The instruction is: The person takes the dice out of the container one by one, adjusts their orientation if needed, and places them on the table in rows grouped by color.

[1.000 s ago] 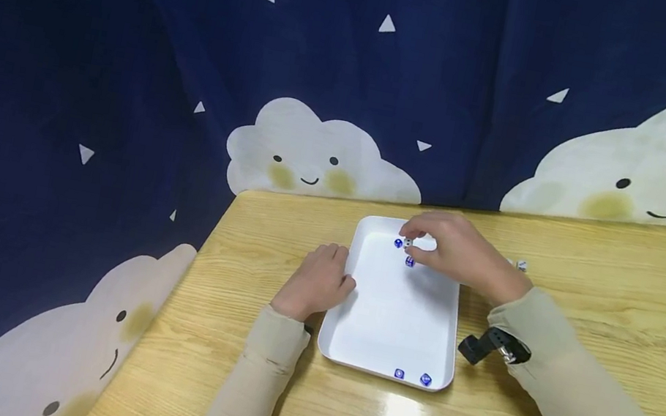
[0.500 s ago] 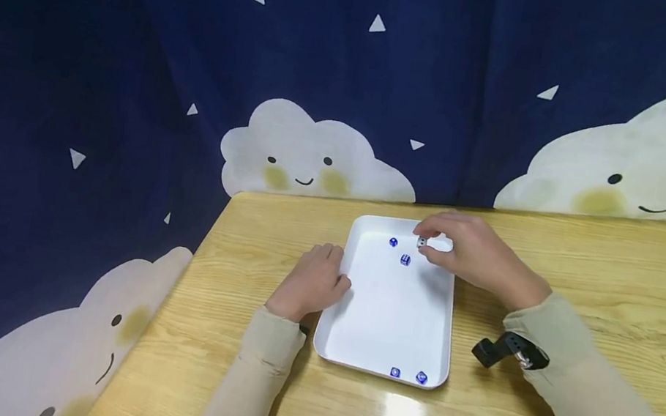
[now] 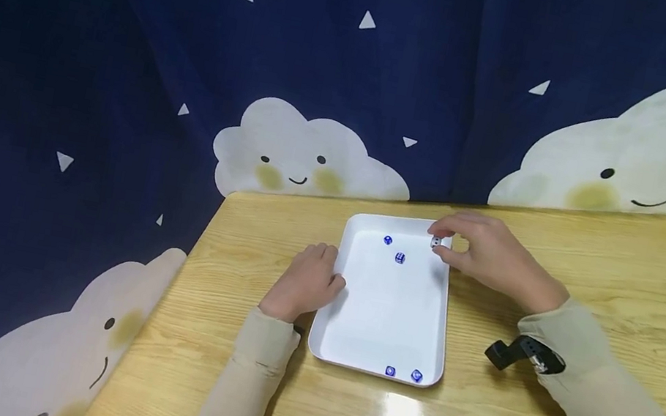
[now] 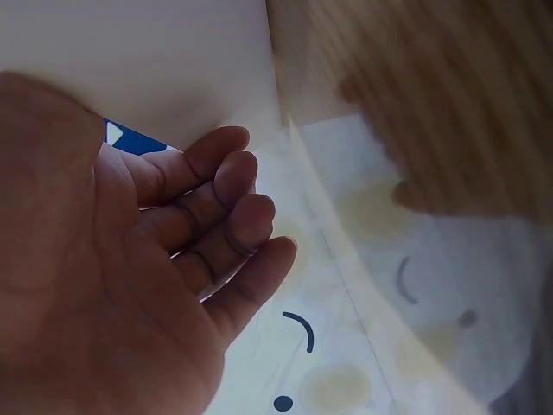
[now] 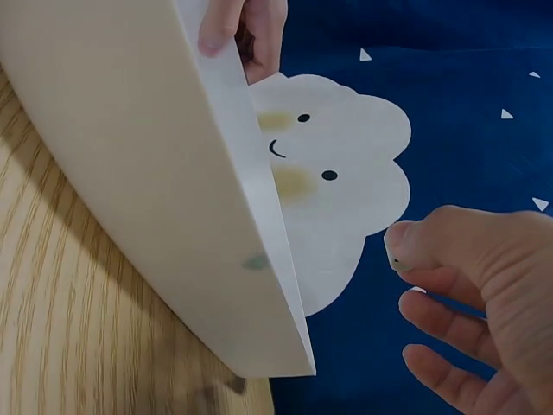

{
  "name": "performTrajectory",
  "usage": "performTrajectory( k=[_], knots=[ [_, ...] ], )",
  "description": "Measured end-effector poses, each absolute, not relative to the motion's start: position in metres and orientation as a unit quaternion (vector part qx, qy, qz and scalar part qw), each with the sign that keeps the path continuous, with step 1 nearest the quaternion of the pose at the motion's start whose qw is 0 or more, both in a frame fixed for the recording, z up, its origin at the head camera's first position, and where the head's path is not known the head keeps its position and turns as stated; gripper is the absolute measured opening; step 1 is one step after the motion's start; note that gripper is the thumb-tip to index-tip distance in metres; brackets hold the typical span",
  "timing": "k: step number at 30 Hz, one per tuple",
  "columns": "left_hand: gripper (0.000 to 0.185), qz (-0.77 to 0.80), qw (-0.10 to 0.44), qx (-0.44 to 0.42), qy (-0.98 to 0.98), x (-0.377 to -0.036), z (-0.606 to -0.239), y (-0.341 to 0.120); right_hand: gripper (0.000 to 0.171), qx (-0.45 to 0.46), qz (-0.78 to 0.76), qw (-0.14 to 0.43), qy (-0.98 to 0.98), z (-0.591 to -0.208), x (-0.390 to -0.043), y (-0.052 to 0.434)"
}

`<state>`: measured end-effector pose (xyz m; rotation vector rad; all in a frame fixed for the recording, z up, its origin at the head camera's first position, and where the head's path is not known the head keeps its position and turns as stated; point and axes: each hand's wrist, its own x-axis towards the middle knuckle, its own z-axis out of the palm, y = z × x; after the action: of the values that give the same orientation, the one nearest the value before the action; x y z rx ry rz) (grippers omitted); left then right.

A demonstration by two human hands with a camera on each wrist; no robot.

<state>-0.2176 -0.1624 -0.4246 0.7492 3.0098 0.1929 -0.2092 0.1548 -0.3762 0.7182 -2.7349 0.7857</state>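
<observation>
in the head view, your right hand (image 3: 492, 255) is at the far right corner of the white tray (image 3: 383, 321) and pinches a small white die (image 3: 436, 242) between thumb and fingertips, just above the tray's rim. your left hand (image 3: 303, 281) rests on the tabletop (image 3: 591, 298) with its curled fingers against the left edge of the tray; it holds nothing that you can see. inside the tray, two blue dice lie near the far edge, one (image 3: 388, 240) closer to the far left corner and one (image 3: 400, 258) just beside it, toward the middle. two more blue dice (image 3: 390, 371) (image 3: 416, 376) lie side by side at the near edge, toward the near right corner. the tray stands close to the far left corner of the tabletop. behind it hangs a dark blue curtain (image 3: 133, 54) with smiling clouds

in the left wrist view, your left hand (image 4: 138, 259) shows its palm, fingers loosely bent and empty, with the tray's white wall (image 4: 173, 60) right next to them

in the right wrist view, your right hand (image 5: 471, 294) has thumb and fingers bent toward each other; the die cannot be seen clearly here. the tray's outer wall (image 5: 147, 199) fills the left side, and the fingers of your left hand (image 5: 246, 30) show at its far rim
</observation>
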Motion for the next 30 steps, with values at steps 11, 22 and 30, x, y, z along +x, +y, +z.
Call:
performTrajectory(
  k=[11, 22, 30],
  knots=[
    [0.025, 0.063, 0.011, 0.242, 0.968, -0.217, -0.423, -0.162, 0.024, 0.236, 0.27, 0.121, -0.926, -0.378, -0.205, 0.165],
    [0.021, 0.066, 0.008, 0.245, 0.967, -0.219, -0.423, -0.159, 0.025, 0.212, 0.267, 0.114, -0.933, -0.378, -0.201, 0.173],
    [0.023, 0.063, 0.015, 0.237, 0.969, -0.216, -0.424, -0.161, 0.026, 0.23, 0.271, 0.136, -0.925, -0.38, -0.201, 0.18]
  ],
)
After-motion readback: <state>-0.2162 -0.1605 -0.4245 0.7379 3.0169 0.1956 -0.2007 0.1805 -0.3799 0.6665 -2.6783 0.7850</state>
